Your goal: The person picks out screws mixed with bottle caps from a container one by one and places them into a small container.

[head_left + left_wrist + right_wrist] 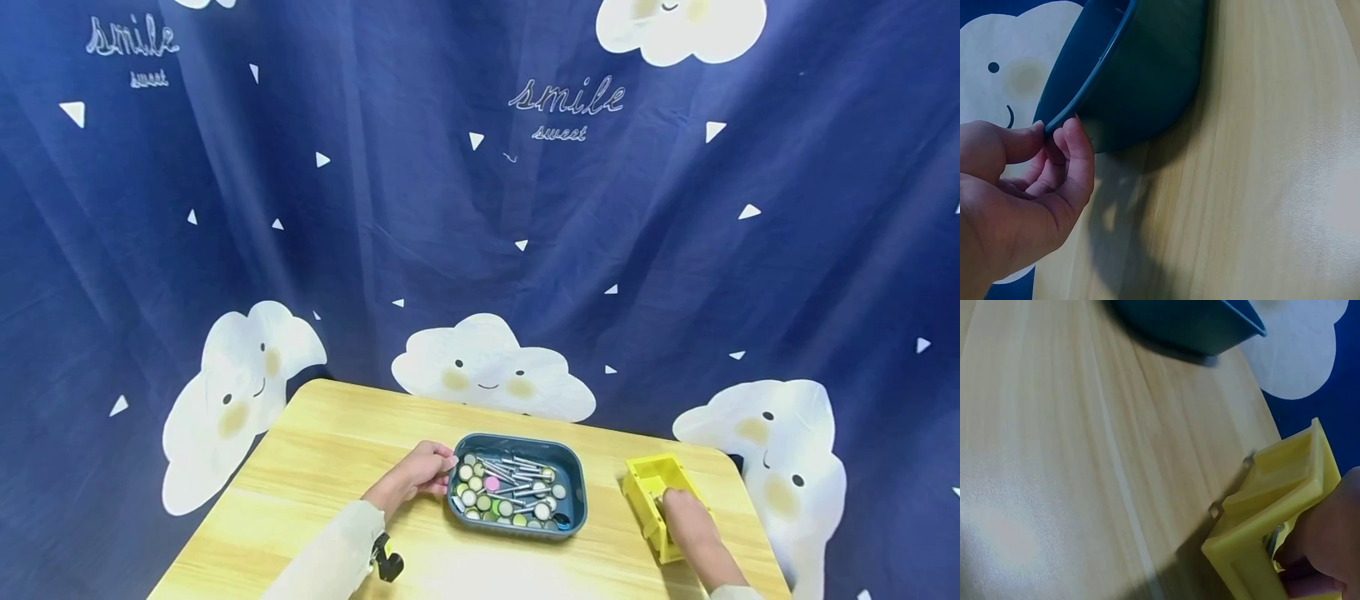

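Observation:
My left hand [426,468] pinches the left rim of a dark blue-green basin [573,475], thumb over the edge and fingers beneath it. In the left wrist view, the hand [1029,187] holds the basin [1141,87] at its corner. Inside the basin lie several round caps [470,498] and silvery metal rods [517,473]. On the right, my right hand [688,517] reaches down into a yellow plastic bin [643,498]. A small shiny metal piece [1274,539] shows beside the right hand [1329,537]; its fingertips are hidden by the bin wall, so I cannot tell its grasp.
Both containers stand on a light wooden table [352,417]. A dark blue curtain [450,208] with white clouds hangs right behind its back edge. A black and yellow strap device [386,558] is on my left wrist.

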The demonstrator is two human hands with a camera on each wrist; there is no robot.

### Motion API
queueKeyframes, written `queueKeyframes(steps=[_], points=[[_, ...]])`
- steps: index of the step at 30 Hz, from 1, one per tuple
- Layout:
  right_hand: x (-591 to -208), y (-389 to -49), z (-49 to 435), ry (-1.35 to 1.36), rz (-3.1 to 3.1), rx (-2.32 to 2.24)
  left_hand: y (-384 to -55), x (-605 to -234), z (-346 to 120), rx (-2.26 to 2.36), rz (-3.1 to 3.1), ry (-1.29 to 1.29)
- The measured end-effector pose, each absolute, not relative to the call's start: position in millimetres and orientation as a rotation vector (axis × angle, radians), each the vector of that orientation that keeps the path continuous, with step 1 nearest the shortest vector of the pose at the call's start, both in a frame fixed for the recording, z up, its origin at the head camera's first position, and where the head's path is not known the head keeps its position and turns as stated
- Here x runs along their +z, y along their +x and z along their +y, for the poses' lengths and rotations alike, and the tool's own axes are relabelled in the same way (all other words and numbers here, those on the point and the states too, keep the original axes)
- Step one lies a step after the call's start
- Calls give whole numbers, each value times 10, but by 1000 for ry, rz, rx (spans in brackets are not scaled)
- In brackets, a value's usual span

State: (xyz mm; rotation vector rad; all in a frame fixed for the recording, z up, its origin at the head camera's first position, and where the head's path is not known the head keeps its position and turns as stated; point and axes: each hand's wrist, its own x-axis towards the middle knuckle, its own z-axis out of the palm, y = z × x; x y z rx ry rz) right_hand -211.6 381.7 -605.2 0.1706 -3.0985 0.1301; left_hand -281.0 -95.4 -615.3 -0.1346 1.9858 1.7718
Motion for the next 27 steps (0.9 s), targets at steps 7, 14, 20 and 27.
queueKeyframes(steps=[7,14,20,27], points=[[-5880,-2124,3779,112,-3036,160,-2821,-6142,-964,1756,1975,-128],[-5709,-2190,3672,81,-2916,255,-2839,-6118,-967,1767,1956,-143],[-5570,-2264,3456,158,-2807,329,-2824,-6044,-952,1728,1994,-168],[-5497,-2397,3181,230,-2718,383,-2822,-6012,-933,1715,1999,-185]])
